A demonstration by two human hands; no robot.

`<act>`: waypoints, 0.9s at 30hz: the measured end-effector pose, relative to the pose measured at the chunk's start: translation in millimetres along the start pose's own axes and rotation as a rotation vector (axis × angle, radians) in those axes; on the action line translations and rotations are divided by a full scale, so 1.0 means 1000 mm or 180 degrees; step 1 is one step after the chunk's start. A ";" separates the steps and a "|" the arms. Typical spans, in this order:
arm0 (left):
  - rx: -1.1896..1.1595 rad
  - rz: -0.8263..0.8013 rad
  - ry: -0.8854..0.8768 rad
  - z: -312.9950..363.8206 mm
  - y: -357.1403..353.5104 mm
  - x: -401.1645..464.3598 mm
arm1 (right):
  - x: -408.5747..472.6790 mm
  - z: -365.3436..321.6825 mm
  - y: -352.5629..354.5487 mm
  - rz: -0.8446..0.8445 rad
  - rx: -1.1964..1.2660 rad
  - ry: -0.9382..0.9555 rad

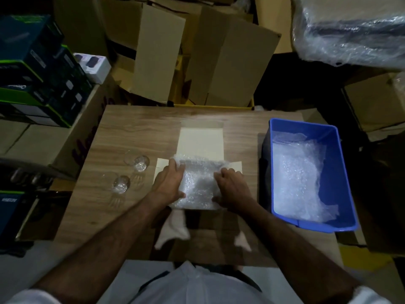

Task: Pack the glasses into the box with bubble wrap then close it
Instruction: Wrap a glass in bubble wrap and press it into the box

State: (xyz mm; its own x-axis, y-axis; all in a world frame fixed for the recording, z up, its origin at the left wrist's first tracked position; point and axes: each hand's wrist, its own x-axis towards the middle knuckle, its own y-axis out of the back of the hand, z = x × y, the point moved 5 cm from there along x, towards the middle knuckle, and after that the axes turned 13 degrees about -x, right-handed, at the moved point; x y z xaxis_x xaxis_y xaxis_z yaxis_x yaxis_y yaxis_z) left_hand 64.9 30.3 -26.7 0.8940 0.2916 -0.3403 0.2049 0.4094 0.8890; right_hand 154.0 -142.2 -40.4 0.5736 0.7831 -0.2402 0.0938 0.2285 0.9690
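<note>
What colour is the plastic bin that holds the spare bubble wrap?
Blue; the bin shows clearly in the head view.

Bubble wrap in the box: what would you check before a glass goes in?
1. Box flaps open: ok.
2. Bubble wrap lies across the opening: ok.
3. Wrap pressed down to the bottom: cannot tell.
4. Both hands free to pick up: not ok; the left hand and right hand hold the wrap's edges.
5. Two glasses upright on the table, left of the box: ok.
6. Spare wrap in the blue bin: ok.
</note>
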 end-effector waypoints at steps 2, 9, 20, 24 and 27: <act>0.0188 -0.0026 0.0032 0.001 -0.005 0.002 | 0.003 -0.001 -0.002 0.0040 -0.0091 0.0025; 0.0634 0.0235 0.0104 0.009 -0.010 -0.001 | -0.003 0.001 -0.002 0.0001 -0.0140 -0.0059; 0.0085 -0.0319 -0.0125 0.027 -0.020 0.012 | 0.007 -0.051 0.014 0.0259 0.0207 0.0135; 0.0088 -0.0557 -0.0082 0.027 -0.025 0.018 | 0.017 -0.044 -0.008 -0.0179 -0.0251 -0.0190; 0.0143 -0.0638 -0.0021 0.024 -0.031 0.021 | 0.021 -0.044 -0.016 -0.0371 -0.0092 -0.0225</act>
State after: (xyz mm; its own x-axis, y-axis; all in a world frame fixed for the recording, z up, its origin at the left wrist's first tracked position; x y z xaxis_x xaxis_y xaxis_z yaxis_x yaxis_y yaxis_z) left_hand 86.6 2.8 -53.8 0.8361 0.2023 -0.5099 0.3964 0.4197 0.8165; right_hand 128.8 -103.5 -63.1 0.6161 0.7079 -0.3454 0.1403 0.3328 0.9325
